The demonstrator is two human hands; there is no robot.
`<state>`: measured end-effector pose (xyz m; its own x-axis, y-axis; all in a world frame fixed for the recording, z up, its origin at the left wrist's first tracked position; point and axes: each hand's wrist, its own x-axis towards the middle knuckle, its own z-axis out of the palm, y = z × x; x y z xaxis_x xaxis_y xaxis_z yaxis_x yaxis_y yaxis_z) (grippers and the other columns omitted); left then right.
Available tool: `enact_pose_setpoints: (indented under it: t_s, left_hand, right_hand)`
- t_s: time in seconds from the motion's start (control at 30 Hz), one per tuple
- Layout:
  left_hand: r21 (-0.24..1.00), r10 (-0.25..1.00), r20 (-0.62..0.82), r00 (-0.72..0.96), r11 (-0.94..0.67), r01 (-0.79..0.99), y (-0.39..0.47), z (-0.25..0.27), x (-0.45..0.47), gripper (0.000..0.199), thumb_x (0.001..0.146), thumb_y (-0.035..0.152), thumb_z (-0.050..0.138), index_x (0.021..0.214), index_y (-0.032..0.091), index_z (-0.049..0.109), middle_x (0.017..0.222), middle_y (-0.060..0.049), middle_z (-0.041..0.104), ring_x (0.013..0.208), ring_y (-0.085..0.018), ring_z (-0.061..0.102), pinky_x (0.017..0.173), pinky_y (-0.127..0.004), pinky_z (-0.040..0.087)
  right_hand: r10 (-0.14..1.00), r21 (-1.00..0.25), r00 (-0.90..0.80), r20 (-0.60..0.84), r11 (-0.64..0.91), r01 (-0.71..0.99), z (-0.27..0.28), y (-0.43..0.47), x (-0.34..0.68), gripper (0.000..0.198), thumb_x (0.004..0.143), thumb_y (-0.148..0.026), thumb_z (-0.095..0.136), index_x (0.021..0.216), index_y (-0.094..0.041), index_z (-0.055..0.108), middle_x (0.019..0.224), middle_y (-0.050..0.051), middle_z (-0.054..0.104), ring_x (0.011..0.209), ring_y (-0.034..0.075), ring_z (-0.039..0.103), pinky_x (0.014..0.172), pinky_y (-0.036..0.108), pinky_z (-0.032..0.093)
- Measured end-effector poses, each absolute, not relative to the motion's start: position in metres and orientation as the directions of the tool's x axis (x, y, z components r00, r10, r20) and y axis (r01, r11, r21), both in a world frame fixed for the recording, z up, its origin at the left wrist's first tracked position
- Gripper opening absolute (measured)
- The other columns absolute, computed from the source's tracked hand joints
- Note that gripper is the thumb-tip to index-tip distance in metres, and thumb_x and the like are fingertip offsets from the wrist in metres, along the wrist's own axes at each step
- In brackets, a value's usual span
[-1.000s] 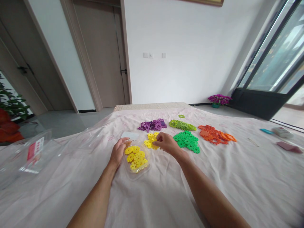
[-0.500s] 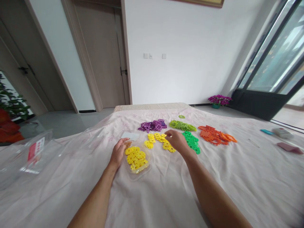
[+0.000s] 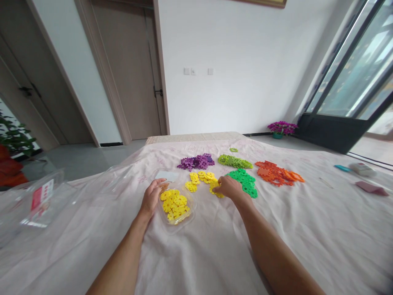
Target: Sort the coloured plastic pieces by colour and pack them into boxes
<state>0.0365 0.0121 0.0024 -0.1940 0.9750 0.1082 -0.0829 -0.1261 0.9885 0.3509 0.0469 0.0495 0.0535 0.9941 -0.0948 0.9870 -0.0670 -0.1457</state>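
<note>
My left hand (image 3: 151, 198) is closed on the far left edge of a clear plastic box (image 3: 193, 208), thumb over the rim. Yellow snowflake building discs (image 3: 174, 203) lie heaped inside it. To the right of the box, my right hand (image 3: 231, 187) has its fingers bent down around a small cluster of yellow discs (image 3: 214, 185), partly covering it. The fingertips seem to pinch a disc there, half hidden by the hand. Other loose yellow discs (image 3: 193, 180) lie on the cloth between the box and this hand.
Purple pieces (image 3: 196, 162), light green pieces (image 3: 235, 161), green discs (image 3: 245, 180) and orange pieces (image 3: 276, 173) lie in piles on the pale cloth (image 3: 196, 262). Clear packaging with a red label (image 3: 42, 196) is at left. A pink cloth (image 3: 371, 188) lies at right.
My right hand has moved slightly down and toward me onto the yellow discs. My left hand stays at the box's edge. The view has shifted a little.
</note>
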Motion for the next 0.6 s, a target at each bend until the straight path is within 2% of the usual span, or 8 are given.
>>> enact_pose_setpoints:
  t_s: [0.27, 0.43, 0.6]
  left_hand:
    - [0.989, 0.975, 0.115, -0.189, -0.131, -0.073, 0.0134, -0.0005, 0.0347, 0.042, 0.069, 0.030, 0.058, 0.108, 0.016, 0.063, 0.102, -0.009, 0.073, 0.095, -0.024, 0.067, 0.088, -0.036, 0.047]
    - [0.988, 0.978, 0.101, -0.184, -0.120, -0.095, 0.0139, -0.0017, 0.0347, 0.041, 0.069, 0.029, 0.058, 0.108, 0.016, 0.062, 0.101, -0.008, 0.073, 0.098, -0.024, 0.067, 0.089, -0.036, 0.047]
    - [0.988, 0.979, 0.097, -0.181, -0.117, -0.101, 0.0145, -0.0035, 0.0341, 0.040, 0.070, 0.028, 0.057, 0.108, 0.017, 0.062, 0.102, -0.008, 0.073, 0.099, -0.024, 0.067, 0.090, -0.036, 0.047]
  right_hand:
    - [0.998, -0.188, 0.005, -0.063, -0.017, 0.982, 0.0450, 0.0499, 0.3547, 0.035, 0.074, -0.033, 0.064, 0.107, -0.021, 0.066, 0.111, 0.009, 0.067, 0.101, 0.024, 0.062, 0.066, 0.026, 0.039]
    - [0.998, -0.258, -0.037, -0.058, 0.021, 0.966, 0.0456, 0.0508, 0.3574, 0.032, 0.072, -0.037, 0.067, 0.099, -0.020, 0.067, 0.099, 0.007, 0.069, 0.091, 0.022, 0.062, 0.062, 0.025, 0.035]
    - [0.998, -0.306, -0.043, -0.050, 0.026, 0.952, 0.0489, 0.0499, 0.3614, 0.030, 0.071, -0.036, 0.069, 0.095, -0.018, 0.065, 0.096, 0.006, 0.069, 0.087, 0.020, 0.061, 0.060, 0.024, 0.033]
